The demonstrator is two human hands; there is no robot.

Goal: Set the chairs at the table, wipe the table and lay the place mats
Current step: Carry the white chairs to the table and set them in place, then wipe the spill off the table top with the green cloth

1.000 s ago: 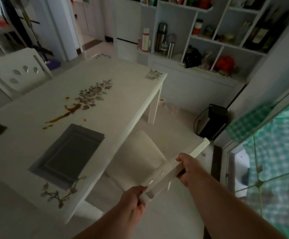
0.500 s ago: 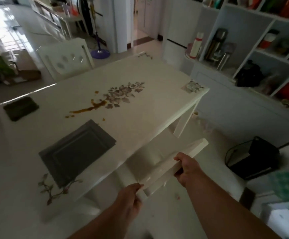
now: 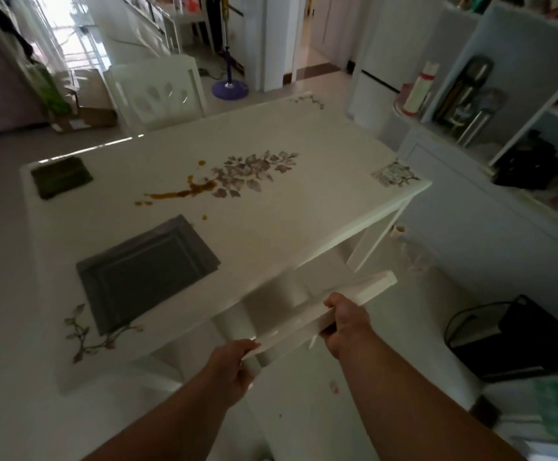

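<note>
- A dim dining room with a pale floor; a white shelf unit (image 3: 517, 104) on my right holds flasks and bottles, and a bright doorway lies far back on the left.
- The white table (image 3: 271, 234) fills the middle of my view, its top printed with a purple flower spray.
- A brown spill (image 3: 184, 192) streaks the tabletop just left of that flower print, with a few drops near it.
- A grey place mat (image 3: 146, 271) lies flat on the near part of the table; a dark green cloth (image 3: 60, 177) sits at the far left corner, well apart from the mat.
- A second white chair (image 3: 158, 93) stands at the far side of the table, its back carved with oval holes.
- A black box with a cord (image 3: 517, 344) sits on the floor to my right, near the chair I hold.
- The white chair (image 3: 307, 317) I hold is at the near edge of the table, its seat partly tucked under the tabletop, its top rail running between my hands.
- My left hand (image 3: 234, 367) is clamped on the near end of the rail.
- My right hand (image 3: 347, 322) is wrapped around the rail further along, fingers curled under it.
</note>
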